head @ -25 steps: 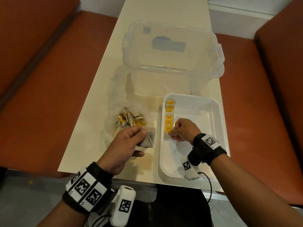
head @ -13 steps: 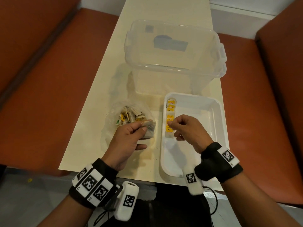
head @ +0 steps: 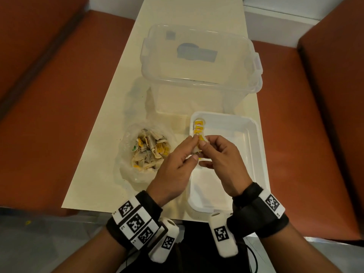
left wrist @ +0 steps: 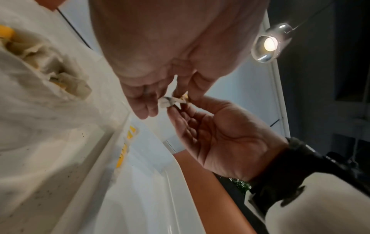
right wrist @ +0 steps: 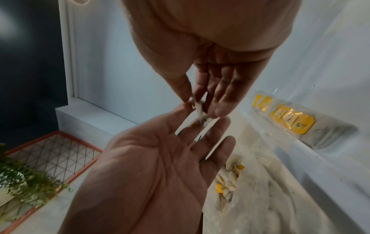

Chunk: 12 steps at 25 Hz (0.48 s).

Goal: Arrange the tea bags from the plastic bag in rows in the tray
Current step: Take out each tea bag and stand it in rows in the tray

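Head view: your left hand (head: 175,164) and right hand (head: 220,160) both pinch one tea bag (head: 200,143) above the tray (head: 254,146); letting go too soon could drop it crooked across the row.

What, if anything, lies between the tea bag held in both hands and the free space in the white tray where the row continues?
Nothing visible does. Both the left hand and right hand pinch the tea bag above the white tray, near the row of yellow-tagged tea bags along its left wall. The tray floor below looks bare.
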Each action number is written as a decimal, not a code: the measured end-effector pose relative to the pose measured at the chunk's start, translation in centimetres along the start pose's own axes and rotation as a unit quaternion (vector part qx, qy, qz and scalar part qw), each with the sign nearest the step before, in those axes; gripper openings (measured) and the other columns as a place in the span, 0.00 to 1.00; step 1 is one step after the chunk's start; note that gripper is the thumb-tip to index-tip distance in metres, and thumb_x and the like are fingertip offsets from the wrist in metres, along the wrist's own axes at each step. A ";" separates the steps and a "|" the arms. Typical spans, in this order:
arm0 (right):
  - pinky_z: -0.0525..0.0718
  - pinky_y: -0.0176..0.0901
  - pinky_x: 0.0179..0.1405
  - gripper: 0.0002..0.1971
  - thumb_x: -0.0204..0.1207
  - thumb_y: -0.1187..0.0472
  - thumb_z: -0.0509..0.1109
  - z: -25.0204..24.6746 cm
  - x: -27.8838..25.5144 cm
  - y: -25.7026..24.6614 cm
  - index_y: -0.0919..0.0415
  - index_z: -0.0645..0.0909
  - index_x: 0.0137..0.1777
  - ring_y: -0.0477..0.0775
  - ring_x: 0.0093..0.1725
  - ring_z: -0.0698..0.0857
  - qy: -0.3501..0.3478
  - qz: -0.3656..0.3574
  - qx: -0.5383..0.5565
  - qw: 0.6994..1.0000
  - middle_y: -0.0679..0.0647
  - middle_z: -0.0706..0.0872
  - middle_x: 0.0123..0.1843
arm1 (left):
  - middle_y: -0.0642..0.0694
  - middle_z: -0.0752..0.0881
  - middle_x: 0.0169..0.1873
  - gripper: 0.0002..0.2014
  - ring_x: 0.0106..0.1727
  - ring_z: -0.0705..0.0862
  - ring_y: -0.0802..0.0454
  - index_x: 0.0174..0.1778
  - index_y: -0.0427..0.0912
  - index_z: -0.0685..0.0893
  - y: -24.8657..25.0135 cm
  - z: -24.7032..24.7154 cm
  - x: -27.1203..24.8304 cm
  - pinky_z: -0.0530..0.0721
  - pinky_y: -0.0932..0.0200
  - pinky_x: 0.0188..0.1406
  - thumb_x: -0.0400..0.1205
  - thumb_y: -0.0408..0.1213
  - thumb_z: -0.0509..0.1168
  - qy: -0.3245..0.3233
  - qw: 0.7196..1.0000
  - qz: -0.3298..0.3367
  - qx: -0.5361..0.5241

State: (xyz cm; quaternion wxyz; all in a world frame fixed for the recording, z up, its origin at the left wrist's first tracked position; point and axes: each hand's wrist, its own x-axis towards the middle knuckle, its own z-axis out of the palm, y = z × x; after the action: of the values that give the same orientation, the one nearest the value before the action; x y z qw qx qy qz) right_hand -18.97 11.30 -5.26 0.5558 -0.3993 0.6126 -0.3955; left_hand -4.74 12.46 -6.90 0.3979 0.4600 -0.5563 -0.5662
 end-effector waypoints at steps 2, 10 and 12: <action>0.87 0.42 0.42 0.09 0.82 0.56 0.72 -0.9 0.1 -0.3 0.61 0.86 0.54 0.54 0.46 0.91 -0.012 -0.002 -0.003 1.000 0.58 0.92 0.47 | 0.56 0.83 0.70 0.22 0.68 0.81 0.68 0.76 0.55 0.77 -0.2 -0.4 0.2 0.79 0.64 0.69 0.87 0.34 0.65 0.045 0.996 -0.040 -0.066; 0.88 0.39 0.40 0.09 0.77 0.60 0.76 -2.6 0.1 -0.7 0.61 0.89 0.55 0.51 0.40 0.90 -0.061 0.016 -0.019 0.998 0.59 0.93 0.45 | 0.50 0.89 0.36 0.04 0.36 0.86 0.58 0.49 0.43 0.88 -0.5 -1.0 0.7 0.85 0.62 0.33 0.80 0.36 0.73 0.038 0.972 -0.185 -0.138; 0.89 0.40 0.42 0.08 0.77 0.63 0.76 -2.7 0.1 -0.6 0.60 0.89 0.56 0.52 0.42 0.91 -0.079 0.020 -0.023 0.996 0.58 0.94 0.46 | 0.48 0.89 0.36 0.05 0.36 0.86 0.58 0.50 0.40 0.88 -0.5 -0.8 0.5 0.86 0.62 0.34 0.81 0.34 0.73 0.041 0.968 -0.193 -0.158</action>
State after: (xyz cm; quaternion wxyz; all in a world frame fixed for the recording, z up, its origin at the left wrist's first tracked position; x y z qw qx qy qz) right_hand -21.66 11.10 -4.50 0.6005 -0.4297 0.5836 -0.3379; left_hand -4.06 11.78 -7.44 0.3710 0.5131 -0.3438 -0.6934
